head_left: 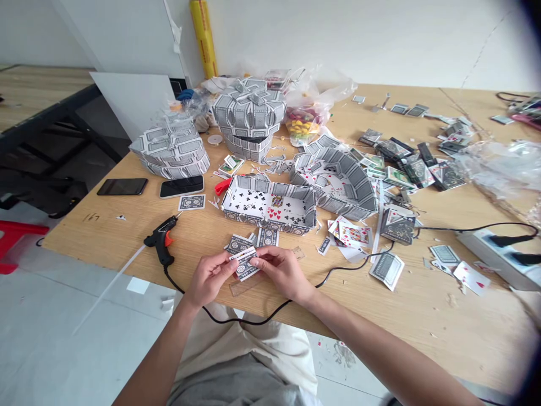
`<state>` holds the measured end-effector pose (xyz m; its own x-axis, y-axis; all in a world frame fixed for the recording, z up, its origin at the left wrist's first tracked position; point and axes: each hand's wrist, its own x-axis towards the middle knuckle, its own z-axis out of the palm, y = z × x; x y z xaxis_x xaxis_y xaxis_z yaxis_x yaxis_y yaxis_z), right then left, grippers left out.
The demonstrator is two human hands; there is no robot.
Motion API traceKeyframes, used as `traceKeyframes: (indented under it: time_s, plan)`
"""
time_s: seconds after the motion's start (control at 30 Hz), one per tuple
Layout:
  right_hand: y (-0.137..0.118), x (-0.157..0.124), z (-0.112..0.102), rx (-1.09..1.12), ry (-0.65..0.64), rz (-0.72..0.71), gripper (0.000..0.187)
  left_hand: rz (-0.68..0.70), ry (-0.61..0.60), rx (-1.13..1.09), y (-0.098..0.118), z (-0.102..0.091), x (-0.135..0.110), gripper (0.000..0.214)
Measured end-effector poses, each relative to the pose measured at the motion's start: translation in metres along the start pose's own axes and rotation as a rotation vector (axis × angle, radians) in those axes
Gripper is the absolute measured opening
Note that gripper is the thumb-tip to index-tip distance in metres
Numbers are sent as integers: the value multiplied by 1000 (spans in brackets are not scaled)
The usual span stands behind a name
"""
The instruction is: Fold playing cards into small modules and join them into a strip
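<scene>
Between my two hands is a patterned playing card (247,269) with a folded white edge along its top. My left hand (213,276) pinches its left side, and my right hand (281,272) grips the right side with the thumb on its face. Just behind lie more playing cards (267,235), back side up. A clear ruler (245,286) is partly hidden under the hands. Beyond them stands a rectangular tray made of cards (270,224), its floor lined with card faces. A black glue gun (160,242) with an orange trigger rests to the left of my left hand.
Two phones (122,186) lie at the left. Behind are a pumpkin-shaped card box (249,113), another card box (171,149) and a curved card tray (355,208). Loose cards and card boxes (397,225) fill the right. A black cable (249,322) loops along the front edge to a power strip (494,256).
</scene>
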<state>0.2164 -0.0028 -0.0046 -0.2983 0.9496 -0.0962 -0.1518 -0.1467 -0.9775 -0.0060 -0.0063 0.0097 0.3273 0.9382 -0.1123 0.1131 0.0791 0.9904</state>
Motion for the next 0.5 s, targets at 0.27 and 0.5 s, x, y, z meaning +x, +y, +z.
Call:
traceKeyframes:
  time_s: [0.27,0.5]
  plan:
    - [-6,-7,-3,-453,124,-336,18,55,-34,201,-1,5,-2,23]
    - [-13,-12,-5,-549,-101,-445,51,63,-53,102,-2,3,-2,23]
